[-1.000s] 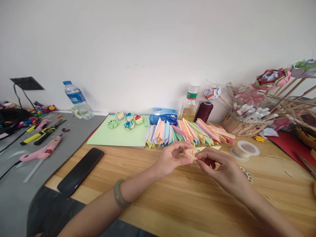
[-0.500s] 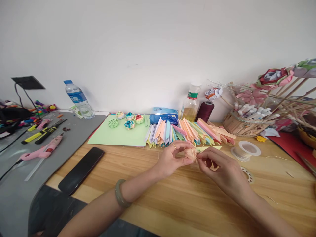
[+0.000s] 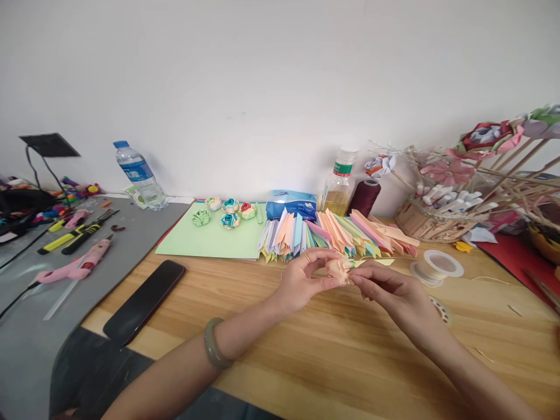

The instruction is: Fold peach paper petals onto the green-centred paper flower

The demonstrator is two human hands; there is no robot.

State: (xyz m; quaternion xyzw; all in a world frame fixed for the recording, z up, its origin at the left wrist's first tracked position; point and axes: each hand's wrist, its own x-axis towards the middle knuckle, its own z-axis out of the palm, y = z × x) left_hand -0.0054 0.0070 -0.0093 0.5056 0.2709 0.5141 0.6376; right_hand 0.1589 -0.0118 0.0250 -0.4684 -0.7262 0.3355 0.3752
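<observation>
Between thumb and fingers, my left hand [image 3: 304,280] grips a small peach paper flower [image 3: 338,270] held above the wooden table [image 3: 306,350]. My right hand [image 3: 387,286] pinches at the flower's right side; its fingertips are closed there, and whether they hold a petal or a thread is too small to tell. A pale yellow-green paper strip [image 3: 384,262] lies just behind my right fingers. Past my hands stand bundles of folded paper strips [image 3: 291,233] in many colours. Several finished paper flowers [image 3: 230,220] rest on green paper sheets [image 3: 205,242] at the left.
A black phone [image 3: 144,302] lies left of my forearm. On the grey mat [image 3: 131,233] are a pink glue gun [image 3: 76,268] and cutters. At right stand a white thread spool [image 3: 437,266] and a basket of pens [image 3: 437,219]. Bottles [image 3: 339,186] line the wall.
My right fingers have shifted and closed more tightly at the flower's right side. The left hand still holds the flower in nearly the same place.
</observation>
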